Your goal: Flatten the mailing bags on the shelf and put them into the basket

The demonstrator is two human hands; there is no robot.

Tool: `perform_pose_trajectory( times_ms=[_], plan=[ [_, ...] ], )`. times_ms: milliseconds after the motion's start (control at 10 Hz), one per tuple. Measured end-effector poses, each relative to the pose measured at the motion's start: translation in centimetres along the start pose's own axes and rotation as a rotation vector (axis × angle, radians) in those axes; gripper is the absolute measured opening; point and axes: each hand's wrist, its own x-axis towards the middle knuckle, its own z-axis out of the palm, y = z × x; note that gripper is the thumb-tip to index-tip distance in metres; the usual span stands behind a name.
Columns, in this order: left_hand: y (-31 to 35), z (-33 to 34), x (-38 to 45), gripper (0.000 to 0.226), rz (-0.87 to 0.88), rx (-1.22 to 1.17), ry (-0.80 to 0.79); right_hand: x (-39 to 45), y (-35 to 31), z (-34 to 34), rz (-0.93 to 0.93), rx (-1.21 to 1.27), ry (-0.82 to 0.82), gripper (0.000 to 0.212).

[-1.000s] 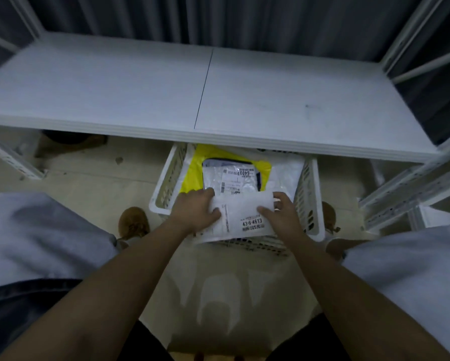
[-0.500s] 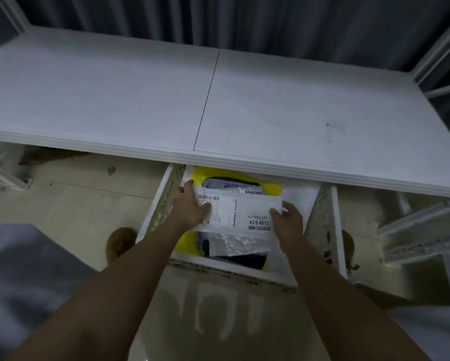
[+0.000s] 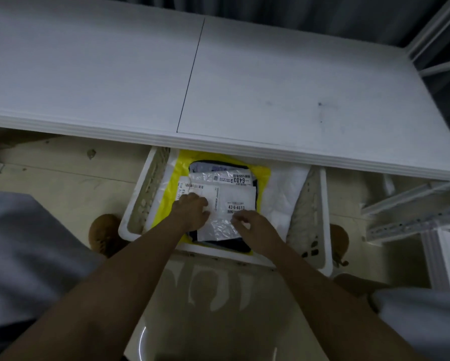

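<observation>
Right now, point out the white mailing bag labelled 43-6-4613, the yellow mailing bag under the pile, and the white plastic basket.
white mailing bag labelled 43-6-4613 (image 3: 235, 199): head view, on its printed label.
yellow mailing bag (image 3: 175, 175): head view, on its exposed left edge.
white plastic basket (image 3: 136, 204): head view, on its left rim.

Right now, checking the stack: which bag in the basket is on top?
The white bag labelled 43-6-4613, under both hands; the 6403 bag and the yellow bag lie beneath it.

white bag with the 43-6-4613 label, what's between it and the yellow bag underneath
In the head view, a clear bag labelled 6403 and a dark bag lie between the white bag and the yellow bag, all in the basket.
</observation>
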Motion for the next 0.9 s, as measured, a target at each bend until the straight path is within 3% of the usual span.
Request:
perform_pose_trajectory(
  times_ms=[100, 200, 300, 400, 600, 800, 900],
  plan=[
    [1.2, -0.2, -2.8, 0.037, 0.071, 0.033, -0.055, -3.1, -1.2, -0.3, -0.031, -0.195, -0.196, 0.034],
    [1.4, 0.2, -6.0, 0.043, 0.076, 0.068, -0.094, -5.6, -0.9, 0.2, -0.047, -0.403, -0.241, 0.032],
    [1.5, 1.3, -8.7, 0.041, 0.09, 0.129, -0.063, -7.7, 0.1, 1.0, -0.03, -0.439, -0.079, 0.037],
    [1.6, 2.7, -11.0, 0.036, 0.116, 0.235, -0.033, -8.9, -0.2, 1.3, 0.031, -0.446, -0.026, 0.033],
    [1.7, 3.5, -13.7, 0.028, 0.12, 0.219, -0.113, -10.8, -0.6, 1.3, 0.061, -0.525, -0.173, 0.031],
    [3.8, 3.3, -15.4, 0.036, 0.117, 0.285, -0.296, -12.5, -0.5, 1.8, 0.105, -0.593, -0.346, 0.027],
    [4.8, 2.4, -15.9, 0.044, 0.1, 0.266, -0.289, -12.4, -1.6, 1.7, 0.121, -0.614, -0.355, 0.029]
  ],
)
